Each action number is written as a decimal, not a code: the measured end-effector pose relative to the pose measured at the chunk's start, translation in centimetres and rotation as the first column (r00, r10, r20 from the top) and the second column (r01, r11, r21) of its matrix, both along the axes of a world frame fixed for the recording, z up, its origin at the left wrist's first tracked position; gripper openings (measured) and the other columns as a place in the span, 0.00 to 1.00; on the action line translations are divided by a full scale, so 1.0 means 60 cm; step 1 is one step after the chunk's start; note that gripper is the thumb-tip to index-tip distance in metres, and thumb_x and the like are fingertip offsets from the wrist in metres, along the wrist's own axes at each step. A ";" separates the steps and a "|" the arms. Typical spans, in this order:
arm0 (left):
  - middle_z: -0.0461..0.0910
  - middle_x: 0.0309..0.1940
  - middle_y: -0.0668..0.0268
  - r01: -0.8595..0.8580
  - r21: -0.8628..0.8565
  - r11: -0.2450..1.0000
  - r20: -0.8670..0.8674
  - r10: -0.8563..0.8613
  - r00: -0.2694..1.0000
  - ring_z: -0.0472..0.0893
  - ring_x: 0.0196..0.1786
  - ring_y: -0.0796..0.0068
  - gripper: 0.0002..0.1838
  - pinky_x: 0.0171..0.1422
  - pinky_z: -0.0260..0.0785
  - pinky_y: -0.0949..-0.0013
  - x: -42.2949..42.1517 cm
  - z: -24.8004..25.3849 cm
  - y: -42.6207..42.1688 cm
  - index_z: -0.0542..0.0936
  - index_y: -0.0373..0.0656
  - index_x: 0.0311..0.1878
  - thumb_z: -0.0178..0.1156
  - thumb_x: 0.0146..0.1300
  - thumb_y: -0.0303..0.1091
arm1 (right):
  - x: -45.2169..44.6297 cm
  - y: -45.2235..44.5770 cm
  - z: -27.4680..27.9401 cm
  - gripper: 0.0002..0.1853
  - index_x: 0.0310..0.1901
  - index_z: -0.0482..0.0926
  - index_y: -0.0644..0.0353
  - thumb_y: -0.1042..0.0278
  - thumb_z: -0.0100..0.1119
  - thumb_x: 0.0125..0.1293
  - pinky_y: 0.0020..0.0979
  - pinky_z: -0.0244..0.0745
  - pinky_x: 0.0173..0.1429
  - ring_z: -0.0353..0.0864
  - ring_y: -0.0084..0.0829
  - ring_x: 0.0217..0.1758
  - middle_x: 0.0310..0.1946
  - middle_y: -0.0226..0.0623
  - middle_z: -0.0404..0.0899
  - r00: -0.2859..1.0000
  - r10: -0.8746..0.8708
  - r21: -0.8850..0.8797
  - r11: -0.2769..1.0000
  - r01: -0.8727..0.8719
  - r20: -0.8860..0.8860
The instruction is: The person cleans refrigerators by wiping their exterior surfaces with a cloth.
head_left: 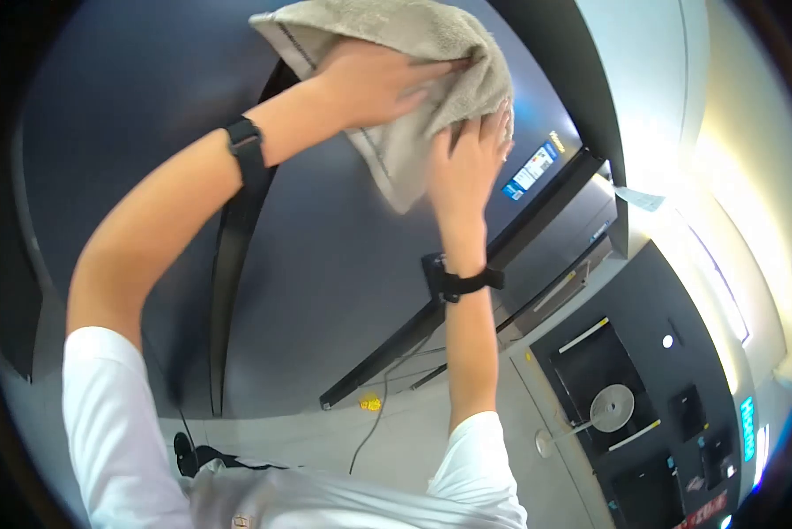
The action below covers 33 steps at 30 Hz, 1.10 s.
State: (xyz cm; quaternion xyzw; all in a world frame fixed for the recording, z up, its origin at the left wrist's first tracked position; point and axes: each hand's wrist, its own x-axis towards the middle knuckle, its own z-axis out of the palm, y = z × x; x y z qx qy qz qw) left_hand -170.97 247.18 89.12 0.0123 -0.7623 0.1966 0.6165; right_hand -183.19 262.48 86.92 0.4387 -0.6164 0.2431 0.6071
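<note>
A beige towel [413, 40] lies bunched against the large dark grey, glossy panel [334, 273] of what looks like a refrigerator. My left hand [374, 84] presses on the towel's middle, its fingers reaching into a fold and slightly blurred. Lower and to the right, my right hand [468, 163] holds the towel's edge, with its fingertips on the cloth. One corner of the towel hangs down between my two hands. A blue and white label [531, 170] is stuck on the panel just right of my right hand.
Black strips [237, 264] run along the panels. On the pale floor [325, 441] lie a thin cable [380, 414] and a small yellow object [370, 402]. A white standing fan [611, 408] and dark wall displays stand at the right.
</note>
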 end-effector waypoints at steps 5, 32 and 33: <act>0.84 0.45 0.65 -0.006 0.131 0.991 0.130 -0.011 0.991 0.83 0.47 0.60 0.26 0.49 0.77 0.55 0.032 -0.073 0.019 0.71 0.68 0.67 0.55 0.64 0.45 | 0.000 -0.050 -0.150 0.24 0.55 0.70 0.76 0.66 0.55 0.61 0.63 0.46 0.75 0.51 0.67 0.75 0.70 0.68 0.56 0.985 0.167 0.071 0.983 -0.169 0.038; 0.79 0.44 0.47 -0.053 0.399 0.915 -0.343 0.203 0.917 0.74 0.52 0.44 0.16 0.61 0.66 0.50 0.417 -0.284 -0.226 0.81 0.34 0.43 0.58 0.51 0.30 | 0.268 -0.211 -0.131 0.11 0.42 0.76 0.65 0.72 0.59 0.57 0.47 0.62 0.51 0.70 0.47 0.44 0.41 0.47 0.71 0.815 0.579 0.198 0.796 -0.572 0.025; 0.78 0.47 0.45 -0.155 0.392 0.907 -0.329 0.296 0.897 0.74 0.53 0.42 0.18 0.63 0.64 0.51 0.415 -0.268 -0.221 0.79 0.32 0.48 0.56 0.54 0.28 | 0.295 -0.224 -0.124 0.11 0.42 0.77 0.66 0.72 0.59 0.58 0.48 0.62 0.52 0.70 0.48 0.46 0.43 0.48 0.71 0.856 0.514 0.221 0.842 -0.492 -0.051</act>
